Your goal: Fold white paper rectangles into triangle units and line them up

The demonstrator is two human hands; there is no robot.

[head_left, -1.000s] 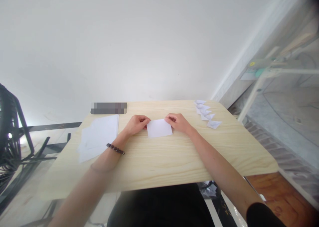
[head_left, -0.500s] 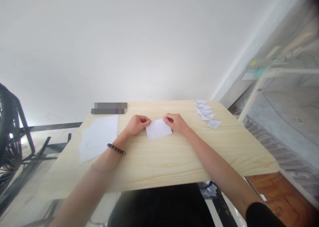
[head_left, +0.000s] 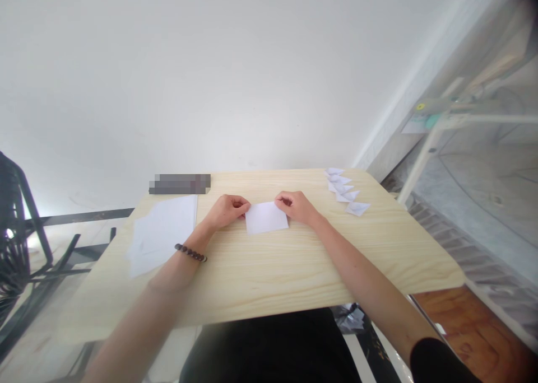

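Note:
Between my hands is a small white rectangular sheet of paper (head_left: 266, 218), just above or on the wooden table. My left hand (head_left: 229, 210) pinches its upper left corner between thumb and finger. At the upper right corner, my right hand (head_left: 295, 206) has the paper pinched the same way. A beaded bracelet circles my left wrist. To the right, several folded white paper pieces (head_left: 344, 195) with pointed ends stand in a slanting row. Loose white sheets (head_left: 162, 232) lie stacked at the left.
The pale wooden table (head_left: 269, 282) reaches back to a white wall. A dark pixelated block (head_left: 180, 184) sits at its back left. Beyond the left side is a black chair (head_left: 21, 215), and a white metal frame (head_left: 428, 148) stands at the right.
The camera view has shifted slightly. The left hand has moved a little away from the right, and the paper looks flatter and more level; both hands still grip its upper corners.

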